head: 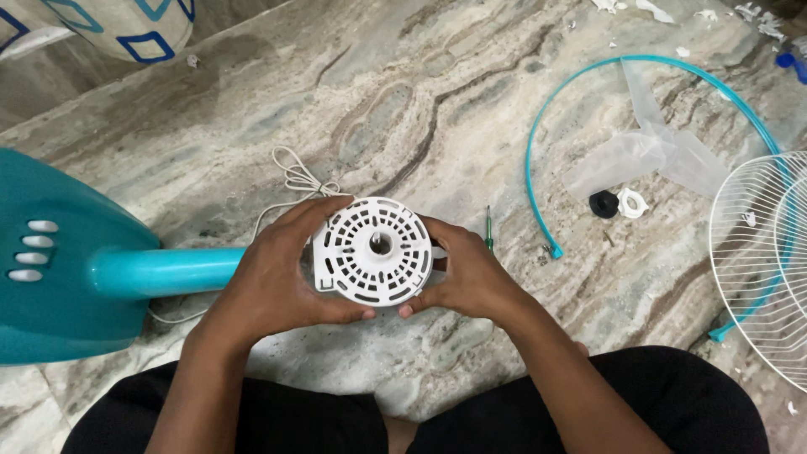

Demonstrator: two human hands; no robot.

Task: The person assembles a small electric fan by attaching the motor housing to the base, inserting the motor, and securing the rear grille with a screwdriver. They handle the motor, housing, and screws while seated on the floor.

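White plastic vented motor cover (374,250), held over the marble floor (437,101) beside the teal fan stand (160,271), looks light, stiff, brittle at the slots; left hand (273,282) and right hand (471,277) clamp its rim, the safest grip.

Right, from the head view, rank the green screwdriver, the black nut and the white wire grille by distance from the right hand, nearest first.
1. Green screwdriver: on the floor just beyond the right hand, almost at the fingers.
2. Black nut: farther right, beside the clear fan blade.
3. White wire grille: farthest, at the frame's right edge.
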